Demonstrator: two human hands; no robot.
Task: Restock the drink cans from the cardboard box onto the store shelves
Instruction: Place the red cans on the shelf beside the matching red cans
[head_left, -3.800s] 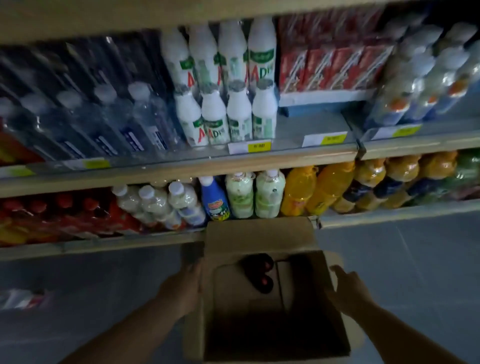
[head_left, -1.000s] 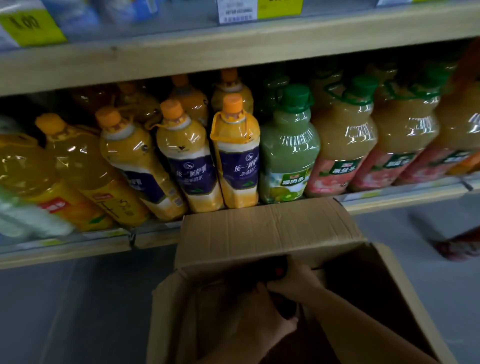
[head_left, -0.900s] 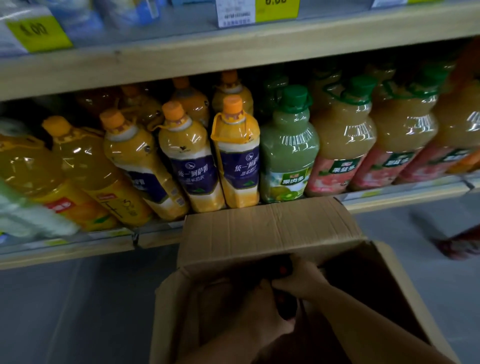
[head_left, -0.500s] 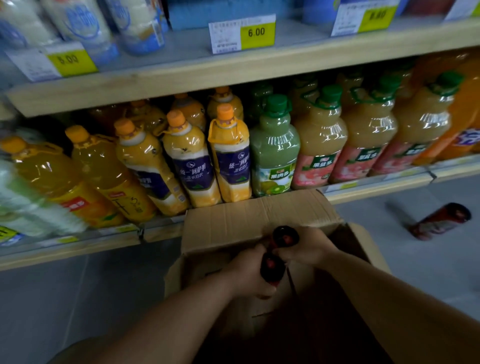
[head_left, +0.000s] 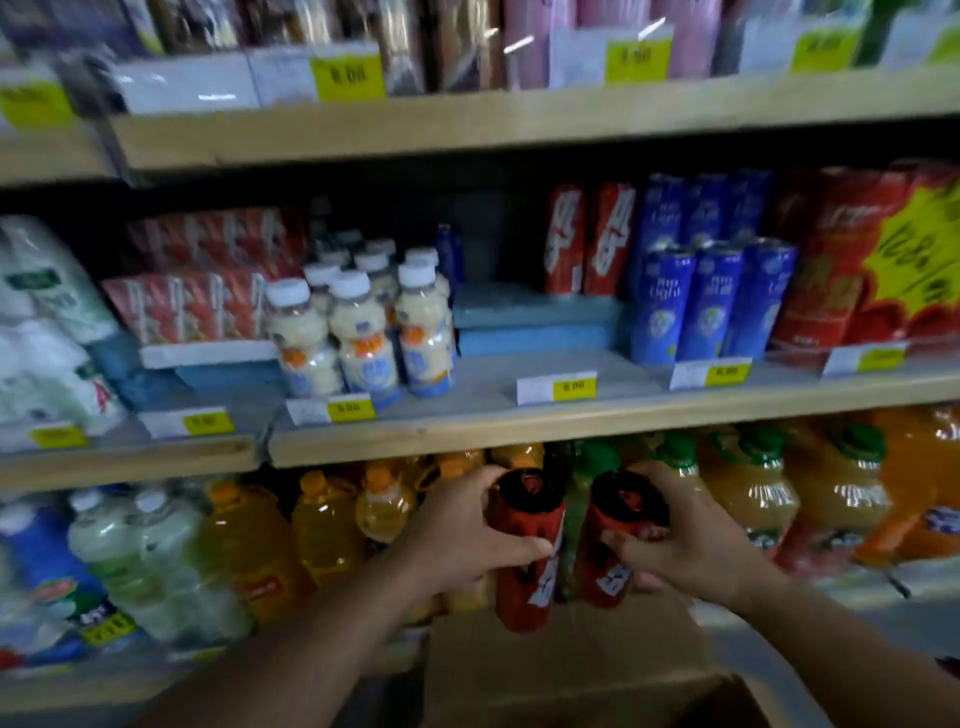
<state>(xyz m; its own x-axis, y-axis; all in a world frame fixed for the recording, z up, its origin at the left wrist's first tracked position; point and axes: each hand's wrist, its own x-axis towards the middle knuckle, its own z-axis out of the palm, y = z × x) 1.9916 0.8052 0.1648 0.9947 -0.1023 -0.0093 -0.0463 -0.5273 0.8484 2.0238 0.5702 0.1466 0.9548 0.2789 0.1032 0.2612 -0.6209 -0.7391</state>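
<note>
Above the open brown cardboard box (head_left: 571, 670), a tall red drink can with black top (head_left: 530, 519) is gripped by the curled left hand (head_left: 462, 540) and a second red can (head_left: 605, 519) by the right hand (head_left: 691, 551), side by side, in front of the plastic juice bottles (head_left: 753, 499) under the wooden shelf (head_left: 519, 426).

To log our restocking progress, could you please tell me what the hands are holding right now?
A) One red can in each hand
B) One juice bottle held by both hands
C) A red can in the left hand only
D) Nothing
A: the left hand grips the left red can and the right hand grips the right red can, both held above the cardboard box.
</note>
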